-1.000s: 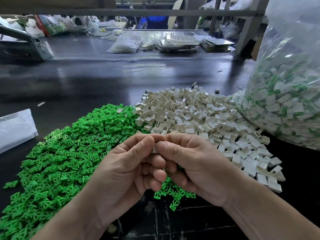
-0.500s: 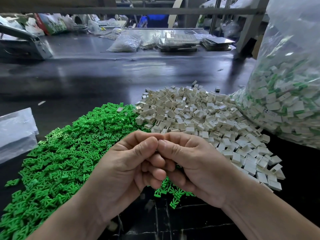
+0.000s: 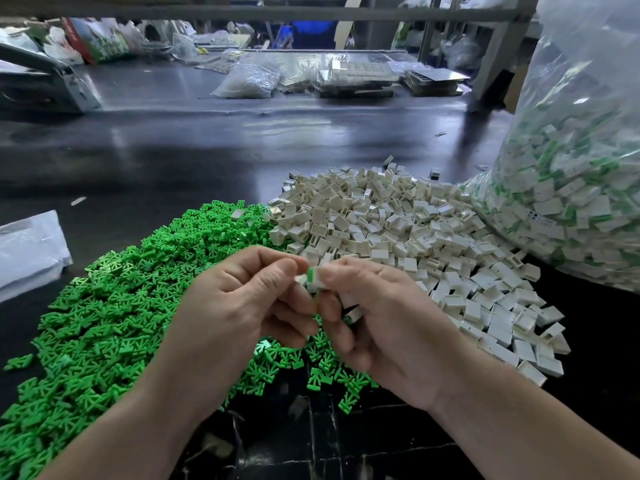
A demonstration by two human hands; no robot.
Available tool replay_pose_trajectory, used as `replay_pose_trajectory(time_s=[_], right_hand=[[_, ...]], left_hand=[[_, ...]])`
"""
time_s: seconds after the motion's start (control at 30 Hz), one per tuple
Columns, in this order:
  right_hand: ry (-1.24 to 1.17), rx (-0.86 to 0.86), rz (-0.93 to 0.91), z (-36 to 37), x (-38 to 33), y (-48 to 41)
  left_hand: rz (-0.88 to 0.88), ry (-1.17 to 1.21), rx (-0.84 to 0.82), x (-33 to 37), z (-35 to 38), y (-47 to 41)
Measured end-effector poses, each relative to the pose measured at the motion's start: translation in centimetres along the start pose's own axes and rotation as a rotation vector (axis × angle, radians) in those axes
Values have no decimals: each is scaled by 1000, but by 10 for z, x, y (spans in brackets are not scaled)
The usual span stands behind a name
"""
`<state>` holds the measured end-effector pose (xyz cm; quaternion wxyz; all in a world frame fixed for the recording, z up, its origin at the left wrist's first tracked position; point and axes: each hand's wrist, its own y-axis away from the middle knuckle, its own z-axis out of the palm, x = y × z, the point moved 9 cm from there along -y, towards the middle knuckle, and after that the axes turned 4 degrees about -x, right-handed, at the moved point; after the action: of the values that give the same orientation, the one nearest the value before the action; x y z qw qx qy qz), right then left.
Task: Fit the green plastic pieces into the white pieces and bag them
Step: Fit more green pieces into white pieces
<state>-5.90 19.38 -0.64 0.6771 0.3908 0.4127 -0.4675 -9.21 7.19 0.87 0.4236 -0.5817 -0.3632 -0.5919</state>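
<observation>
L hand (image 3: 242, 306) & R hand (image 3: 388, 327) both pinch one white piece (image 3: 317, 286) at centre, green piece (image 3: 311, 274) showing at its top, fingers curled. Green pile (image 3: 121, 306) lies at 8 o'clock of the hands, white pile (image 3: 398, 230) at 1, filled bag (image 3: 581, 188) at 2.

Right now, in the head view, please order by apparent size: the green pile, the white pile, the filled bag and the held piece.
Largest: green pile
Then white pile and filled bag, unranked: the frame edge cuts the bag off
Smallest: held piece
</observation>
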Motion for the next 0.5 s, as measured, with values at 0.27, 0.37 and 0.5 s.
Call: replay_pose_trajectory(time_s=[0.27, 0.37, 0.5], right_hand=[[-467, 130, 1, -24, -5, -6], [-449, 138, 49, -24, 1, -7], [-404, 87, 46, -22, 1, -8]], left_hand=[[112, -1367, -90, -19, 1, -19], [223, -1430, -114, -11, 12, -15], [297, -1426, -49, -1, 12, -14]])
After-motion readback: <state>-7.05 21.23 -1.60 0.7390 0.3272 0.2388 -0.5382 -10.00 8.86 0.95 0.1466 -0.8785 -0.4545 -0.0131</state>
